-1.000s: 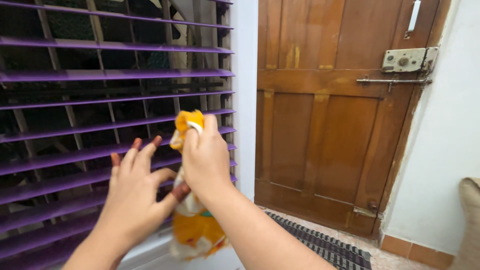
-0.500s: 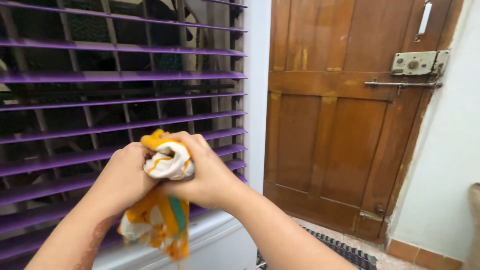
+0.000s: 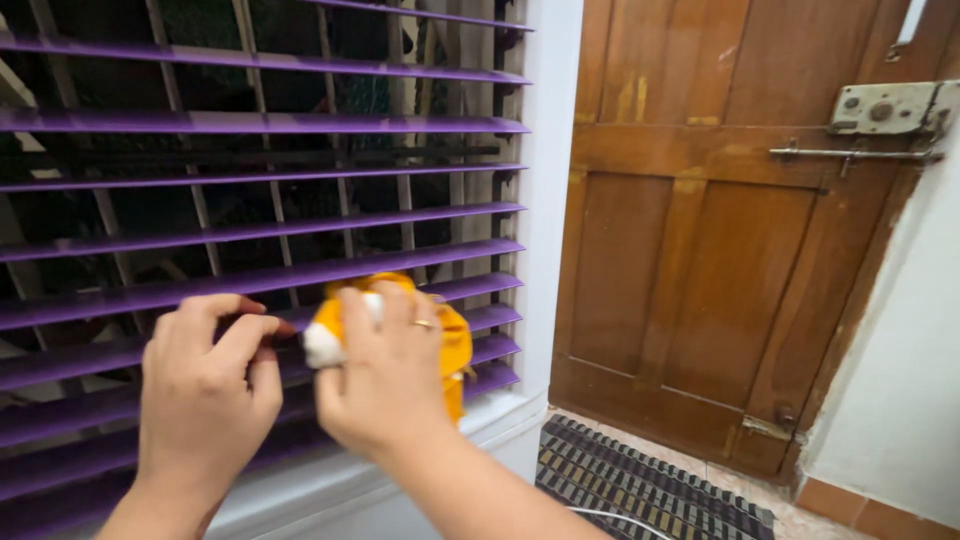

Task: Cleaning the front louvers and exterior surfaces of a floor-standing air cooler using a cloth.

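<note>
Cloth [image 3: 440, 335] now bunched in right hand [image 3: 385, 375], left hand [image 3: 205, 375] released.

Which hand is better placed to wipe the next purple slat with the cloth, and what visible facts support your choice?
Probably the right hand: it already grips the bunched yellow cloth against the purple slats. The left hand holds no cloth; its fingertips only pinch a slat edge.
</note>
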